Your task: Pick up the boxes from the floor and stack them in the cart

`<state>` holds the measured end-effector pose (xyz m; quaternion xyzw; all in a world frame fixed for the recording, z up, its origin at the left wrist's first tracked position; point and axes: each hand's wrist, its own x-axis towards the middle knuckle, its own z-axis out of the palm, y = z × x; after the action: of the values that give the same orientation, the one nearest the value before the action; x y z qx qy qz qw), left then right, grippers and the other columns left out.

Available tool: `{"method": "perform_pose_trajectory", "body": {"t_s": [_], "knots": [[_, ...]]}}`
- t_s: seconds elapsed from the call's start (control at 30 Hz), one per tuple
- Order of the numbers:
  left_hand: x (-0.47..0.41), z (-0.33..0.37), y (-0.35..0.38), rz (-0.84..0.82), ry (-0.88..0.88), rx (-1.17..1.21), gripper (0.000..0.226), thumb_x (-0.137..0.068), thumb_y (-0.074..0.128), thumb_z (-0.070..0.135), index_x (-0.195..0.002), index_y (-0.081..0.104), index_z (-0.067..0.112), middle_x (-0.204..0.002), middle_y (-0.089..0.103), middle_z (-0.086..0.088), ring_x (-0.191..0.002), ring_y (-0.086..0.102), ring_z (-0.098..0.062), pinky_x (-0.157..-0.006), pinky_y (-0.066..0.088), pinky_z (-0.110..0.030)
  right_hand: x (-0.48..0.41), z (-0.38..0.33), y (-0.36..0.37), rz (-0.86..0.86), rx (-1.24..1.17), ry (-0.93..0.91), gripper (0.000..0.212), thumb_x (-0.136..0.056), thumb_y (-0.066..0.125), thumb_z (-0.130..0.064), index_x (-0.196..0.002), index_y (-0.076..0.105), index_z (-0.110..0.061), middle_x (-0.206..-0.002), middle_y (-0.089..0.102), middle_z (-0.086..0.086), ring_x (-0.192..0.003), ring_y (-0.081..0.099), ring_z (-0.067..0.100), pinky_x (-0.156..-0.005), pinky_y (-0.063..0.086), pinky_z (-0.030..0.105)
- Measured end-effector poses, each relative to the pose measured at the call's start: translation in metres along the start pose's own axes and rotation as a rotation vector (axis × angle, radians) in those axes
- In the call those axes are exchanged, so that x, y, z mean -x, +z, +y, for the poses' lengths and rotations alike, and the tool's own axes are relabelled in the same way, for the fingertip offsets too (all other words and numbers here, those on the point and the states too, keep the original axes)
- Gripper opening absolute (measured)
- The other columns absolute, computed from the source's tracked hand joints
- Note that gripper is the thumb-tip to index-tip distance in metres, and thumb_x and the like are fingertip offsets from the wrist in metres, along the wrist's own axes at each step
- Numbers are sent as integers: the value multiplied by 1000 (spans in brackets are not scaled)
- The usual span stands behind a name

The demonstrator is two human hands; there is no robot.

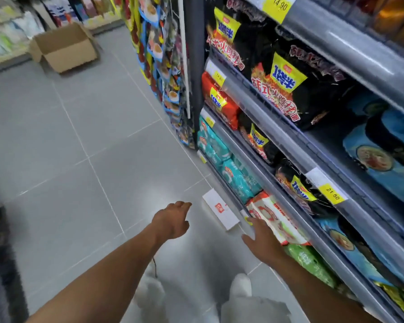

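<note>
Lying flat on the grey tiled floor (79, 136) at lower centre of the frame, a white box (221, 212) with a red mark sits against the foot of the shelf (240, 96). Left hand (173, 220) and right hand (262, 238), both empty with fingers loosely extended, are just beside it on either side. An open cardboard box (64, 47) stands upper left.

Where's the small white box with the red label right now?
In the head view's lower middle, the white box lies on the floor against the foot of the right-side shelf, just ahead of the left hand and right hand.
</note>
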<state>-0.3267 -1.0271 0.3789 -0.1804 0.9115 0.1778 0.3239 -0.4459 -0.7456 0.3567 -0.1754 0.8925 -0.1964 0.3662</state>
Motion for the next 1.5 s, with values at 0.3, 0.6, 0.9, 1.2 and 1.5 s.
{"method": "perform_pose_trajectory", "body": {"t_s": [0.3, 0.6, 0.9, 1.2, 1.5], "knots": [[-195, -44, 46, -8, 215, -272, 77, -96, 56, 38, -162, 21, 23, -166, 28, -2, -153, 22, -27, -118, 33, -43, -128, 25, 103, 127, -118, 151, 68, -93, 72, -37, -150, 39, -22, -155, 45, 2, -142, 44, 25, -112, 42, 37], [-378, -41, 155, 16, 512, -595, 99, -88, 74, 44, -163, 13, 23, -171, 12, -3, -158, 7, -26, -126, 14, -48, -257, 105, 204, 75, 50, 289, 101, -83, 78, -51, -159, 16, -27, -164, 24, -1, -150, 24, 24, -119, 34, 44], [-437, -25, 195, 81, 618, -687, 90, -90, 74, 32, -161, 20, 20, -163, 31, -4, -151, 26, -24, -121, 29, -40, -309, 124, 254, 107, 219, 278, 105, -84, 78, -43, -160, 10, -21, -157, 33, 1, -142, 34, 24, -110, 43, 42], [-355, -13, 120, 52, 577, -604, 92, -87, 78, 34, -159, 23, 20, -158, 36, -3, -145, 35, -23, -109, 47, -41, -252, 76, 191, 68, 239, 253, 103, -83, 81, -38, -158, 13, -21, -154, 36, 1, -143, 35, 24, -110, 45, 42], [-181, 9, -29, 148, 525, -544, 93, -82, 78, 42, -156, 26, 21, -153, 41, -3, -138, 39, -23, -105, 48, -40, -104, -36, 39, 115, 330, 126, 99, -84, 77, -29, -159, 15, -19, -157, 35, 5, -143, 36, 26, -111, 43, 41]]}}
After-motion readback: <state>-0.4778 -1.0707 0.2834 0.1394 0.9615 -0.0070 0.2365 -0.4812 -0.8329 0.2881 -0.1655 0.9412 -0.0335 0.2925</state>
